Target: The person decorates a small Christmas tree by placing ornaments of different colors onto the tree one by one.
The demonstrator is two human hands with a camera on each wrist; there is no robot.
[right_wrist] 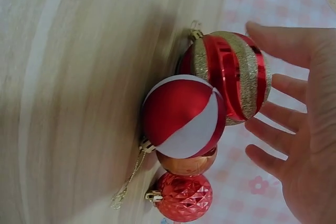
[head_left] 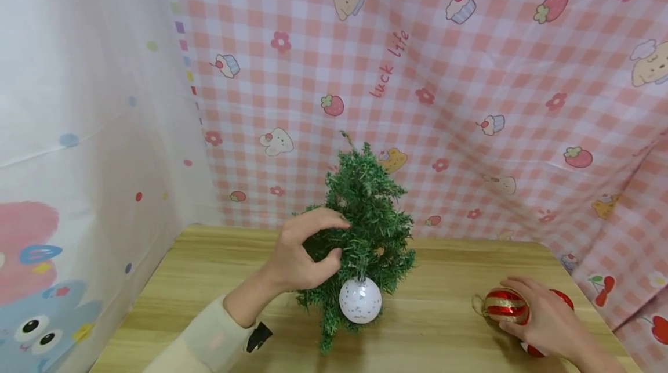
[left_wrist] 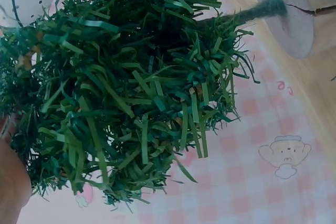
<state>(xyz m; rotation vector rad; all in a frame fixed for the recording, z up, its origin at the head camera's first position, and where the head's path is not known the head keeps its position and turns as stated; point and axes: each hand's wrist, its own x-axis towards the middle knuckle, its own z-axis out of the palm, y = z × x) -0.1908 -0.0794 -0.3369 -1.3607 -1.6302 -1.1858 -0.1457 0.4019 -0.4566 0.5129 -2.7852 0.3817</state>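
At the head view's centre, a green tree (head_left: pixel 373 205) is hung with a white ball (head_left: pixel 360 300); the left hand (head_left: pixel 305 251) is held at its branches, thumb and forefinger parted. At lower right, a red-and-gold ball (head_left: pixel 506 306) is reached by the loosely spread right hand (head_left: pixel 545 318), beside a red-and-white ball (right_wrist: pixel 184 116).

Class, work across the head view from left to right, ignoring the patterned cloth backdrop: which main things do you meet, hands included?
Cream sleeve → left hand → small green tree → red-and-gold striped bauble → right hand.
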